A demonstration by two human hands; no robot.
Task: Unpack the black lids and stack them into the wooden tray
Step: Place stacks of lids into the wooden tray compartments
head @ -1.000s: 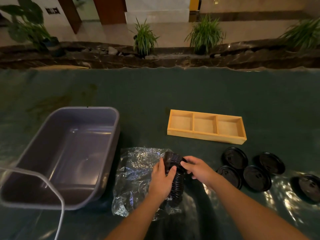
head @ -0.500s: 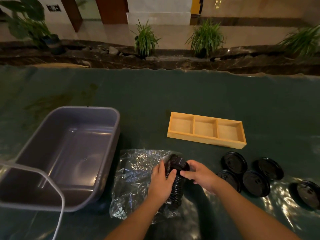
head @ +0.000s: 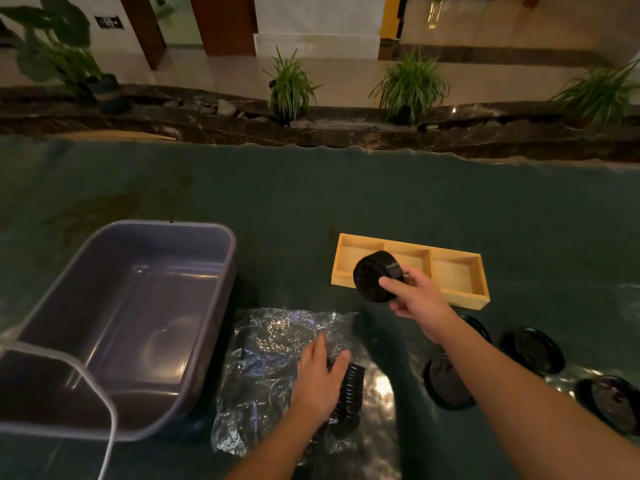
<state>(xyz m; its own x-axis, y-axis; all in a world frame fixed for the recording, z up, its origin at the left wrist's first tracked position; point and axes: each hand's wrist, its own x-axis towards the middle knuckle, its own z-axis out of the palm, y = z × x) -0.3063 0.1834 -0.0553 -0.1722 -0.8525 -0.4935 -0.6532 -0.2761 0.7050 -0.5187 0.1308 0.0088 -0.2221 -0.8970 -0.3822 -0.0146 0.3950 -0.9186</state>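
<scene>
Head view, looking down on dark green desk (head: 381, 202). R hand (head: 417, 299) is raised over near edge of wooden tray (head: 481, 299), fingers and thumb curled round a short stack of black lids (head: 375, 275); stack is tilted, flat face toward camera, in front of the tray's left and mid compartments. Can't tell if it touches the tray. Tray has 3 compartments; right one shows bare wood, other two partly hidden by lids + hand.

L hand (head: 320, 379) lies on the rest of the lid stack (head: 349, 393), which lies on its side, ribbed edges showing, on crinkled clear plastic wrap (head: 270, 351). Palm down, fingers fairly straight over stack, thumb along its far side, so more a press than a full grip.

Loose single lids (head: 533, 351) lie flat on desk to the right, near R forearm; 4 visible, one partly hidden behind the arm.

Grey plastic tub (head: 221, 306) sits at left, just beside the wrap. White cable (head: 104, 410) loops across lower left corner. Potted plants (head: 291, 84) stand past far desk edge.
</scene>
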